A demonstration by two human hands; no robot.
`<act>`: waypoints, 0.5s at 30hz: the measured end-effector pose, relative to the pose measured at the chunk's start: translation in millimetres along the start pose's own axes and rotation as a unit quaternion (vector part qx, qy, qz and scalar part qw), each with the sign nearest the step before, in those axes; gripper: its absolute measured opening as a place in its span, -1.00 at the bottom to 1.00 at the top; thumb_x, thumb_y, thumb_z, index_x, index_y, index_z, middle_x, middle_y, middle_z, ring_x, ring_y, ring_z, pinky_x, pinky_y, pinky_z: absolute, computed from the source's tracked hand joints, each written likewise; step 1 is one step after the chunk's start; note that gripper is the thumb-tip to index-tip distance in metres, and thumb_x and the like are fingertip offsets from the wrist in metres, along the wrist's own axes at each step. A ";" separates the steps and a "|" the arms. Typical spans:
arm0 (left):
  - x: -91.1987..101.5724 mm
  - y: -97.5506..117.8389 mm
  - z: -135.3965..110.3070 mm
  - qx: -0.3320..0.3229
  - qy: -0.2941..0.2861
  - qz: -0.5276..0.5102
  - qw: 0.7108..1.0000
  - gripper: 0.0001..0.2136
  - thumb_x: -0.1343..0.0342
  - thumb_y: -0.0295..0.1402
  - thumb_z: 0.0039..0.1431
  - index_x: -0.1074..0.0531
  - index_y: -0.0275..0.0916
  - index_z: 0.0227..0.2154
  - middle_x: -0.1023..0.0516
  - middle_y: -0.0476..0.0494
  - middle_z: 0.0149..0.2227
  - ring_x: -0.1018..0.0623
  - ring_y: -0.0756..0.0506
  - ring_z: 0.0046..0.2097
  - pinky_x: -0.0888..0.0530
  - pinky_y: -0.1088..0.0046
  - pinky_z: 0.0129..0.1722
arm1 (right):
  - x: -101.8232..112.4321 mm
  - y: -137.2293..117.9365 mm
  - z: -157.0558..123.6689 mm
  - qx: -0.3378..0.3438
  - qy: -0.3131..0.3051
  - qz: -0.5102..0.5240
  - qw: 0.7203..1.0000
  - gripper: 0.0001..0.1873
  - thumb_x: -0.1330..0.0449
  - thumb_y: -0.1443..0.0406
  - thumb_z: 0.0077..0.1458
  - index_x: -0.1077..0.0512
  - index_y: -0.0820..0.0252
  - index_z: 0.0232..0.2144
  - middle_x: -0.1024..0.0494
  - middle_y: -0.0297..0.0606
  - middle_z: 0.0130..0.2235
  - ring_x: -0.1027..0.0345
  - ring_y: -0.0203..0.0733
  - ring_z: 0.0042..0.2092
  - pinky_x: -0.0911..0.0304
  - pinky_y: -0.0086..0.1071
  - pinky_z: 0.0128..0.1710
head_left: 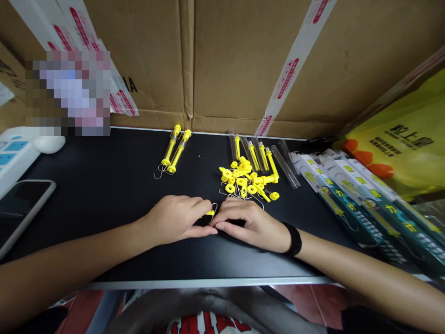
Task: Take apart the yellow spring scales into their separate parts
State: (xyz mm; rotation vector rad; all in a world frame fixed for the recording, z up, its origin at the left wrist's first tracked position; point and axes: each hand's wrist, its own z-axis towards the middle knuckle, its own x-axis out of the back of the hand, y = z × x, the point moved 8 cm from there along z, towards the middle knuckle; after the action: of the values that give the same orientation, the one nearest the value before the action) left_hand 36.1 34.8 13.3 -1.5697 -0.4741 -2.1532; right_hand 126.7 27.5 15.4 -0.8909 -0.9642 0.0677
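Near the front middle of the black table, my two hands meet over a small yellow plastic piece [209,213] and a bent metal hook [214,209]. My left hand [181,215] is closed on the yellow piece, which its fingers mostly cover. Thumb and fingers of my right hand [252,222] pinch the hook's lower end. Just beyond the right hand lies a pile of yellow plastic parts [243,178] with metal hooks and springs among them. Two assembled spring scales [179,150] with hooks lie farther back, beyond my left hand.
Several clear tubes [285,166] and yellow rods with metal tops [262,157] lie behind the pile. Boxed spring scales [361,199] and a yellow bag [396,139] stand at right. A phone [26,208] and power strip [17,150] are at left. Cardboard [229,65] walls the back.
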 end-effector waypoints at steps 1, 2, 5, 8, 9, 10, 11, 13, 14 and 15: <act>0.2 0.0 -0.1 -0.005 0.002 0.004 1.000 -0.66 0.13 -0.05 0.23 -0.29 -0.22 -0.43 -0.42 0.05 -0.51 -0.46 0.02 -0.46 -0.22 0.51 -0.50 | 0.7 -1.0 -0.2 0.004 -0.001 -0.015 1.000 -0.82 -0.04 0.35 0.19 -0.45 0.22 -0.26 -0.51 -0.24 -0.33 -0.33 -0.30 -0.29 -0.23 -0.38 -0.23; 0.5 -0.2 -0.3 -0.009 0.005 0.009 1.000 -0.66 0.14 -0.07 0.24 -0.29 -0.22 -0.44 -0.41 0.06 -0.52 -0.45 0.03 -0.46 -0.22 0.51 -0.50 | 1.5 -1.7 -0.6 0.008 -0.002 -0.032 0.999 -0.82 -0.03 0.35 0.20 -0.44 0.23 -0.26 -0.51 -0.23 -0.33 -0.32 -0.29 -0.29 -0.23 -0.37 -0.23; 0.4 -1.8 -0.7 -0.015 0.010 0.019 1.000 -0.65 0.15 -0.08 0.25 -0.28 -0.23 -0.48 -0.39 0.05 -0.54 -0.43 0.03 -0.49 -0.21 0.51 -0.51 | 4.0 -1.1 -2.1 0.014 -0.004 -0.080 0.997 -0.80 -0.01 0.34 0.20 -0.44 0.24 -0.26 -0.50 -0.21 -0.34 -0.32 -0.27 -0.30 -0.23 -0.36 -0.24; -1.0 -3.0 -0.6 -0.015 0.003 0.011 1.000 -0.65 0.15 -0.08 0.25 -0.29 -0.24 -0.48 -0.39 0.05 -0.54 -0.42 0.03 -0.50 -0.21 0.52 -0.51 | 7.6 2.1 -3.5 0.013 0.006 -0.129 0.992 -0.80 -0.01 0.33 0.20 -0.43 0.24 -0.25 -0.50 -0.21 -0.34 -0.32 -0.24 -0.30 -0.23 -0.35 -0.25; -1.3 -2.9 -0.4 -0.016 0.001 0.005 1.000 -0.65 0.14 -0.09 0.26 -0.30 -0.24 -0.47 -0.39 0.05 -0.54 -0.42 0.03 -0.50 -0.21 0.52 -0.50 | 9.1 3.0 -3.8 0.012 0.014 -0.142 0.990 -0.80 -0.01 0.33 0.20 -0.42 0.24 -0.24 -0.50 -0.20 -0.33 -0.33 -0.23 -0.28 -0.24 -0.34 -0.24; -1.5 -2.3 -0.2 -0.019 -0.001 -0.002 1.000 -0.66 0.14 -0.10 0.26 -0.31 -0.24 -0.46 -0.40 0.04 -0.54 -0.43 0.04 -0.49 -0.21 0.53 -0.49 | 10.7 3.7 -4.0 0.010 0.024 -0.152 0.988 -0.80 -0.01 0.32 0.20 -0.41 0.23 -0.21 -0.51 -0.19 -0.30 -0.34 -0.22 -0.26 -0.24 -0.33 -0.22; -1.4 -1.4 0.0 -0.023 -0.002 -0.011 1.000 -0.67 0.14 -0.11 0.26 -0.32 -0.25 -0.45 -0.41 0.04 -0.53 -0.43 0.04 -0.48 -0.22 0.53 -0.48 | 12.0 3.9 -4.2 0.008 0.033 -0.156 0.987 -0.79 -0.01 0.32 0.20 -0.39 0.23 -0.16 -0.51 -0.18 -0.27 -0.34 -0.22 -0.23 -0.25 -0.32 -0.20; -0.9 0.9 0.1 -0.033 0.000 -0.031 0.999 -0.68 0.14 -0.13 0.27 -0.33 -0.25 -0.43 -0.43 0.03 -0.50 -0.44 0.04 -0.46 -0.24 0.54 -0.46 | 12.4 3.0 -4.3 0.007 0.043 -0.156 0.987 -0.75 -0.01 0.31 0.20 -0.34 0.22 -0.08 -0.51 -0.17 -0.22 -0.35 -0.22 -0.20 -0.25 -0.32 -0.17; -0.8 2.1 0.0 -0.039 0.001 -0.039 0.998 -0.69 0.14 -0.15 0.27 -0.34 -0.25 -0.42 -0.44 0.02 -0.49 -0.45 0.04 -0.44 -0.25 0.54 -0.45 | 11.4 2.0 -4.2 0.008 0.041 -0.154 0.987 -0.73 -0.02 0.31 0.20 -0.32 0.21 -0.05 -0.50 -0.18 -0.24 -0.34 -0.22 -0.21 -0.26 -0.32 -0.19; -0.9 3.4 -0.2 -0.045 0.001 -0.045 0.998 -0.69 0.14 -0.16 0.28 -0.35 -0.25 -0.42 -0.45 0.01 -0.48 -0.46 0.03 -0.43 -0.26 0.54 -0.44 | 9.8 0.9 -4.1 0.009 0.037 -0.152 0.988 -0.72 -0.02 0.30 0.19 -0.31 0.21 -0.04 -0.50 -0.19 -0.27 -0.34 -0.22 -0.23 -0.26 -0.33 -0.21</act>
State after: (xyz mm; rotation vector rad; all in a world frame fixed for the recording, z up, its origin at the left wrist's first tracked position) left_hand 38.0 31.9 12.4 -1.6217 -0.4610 -2.2726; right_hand 135.8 29.7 20.4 -0.7154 -1.0187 -0.2153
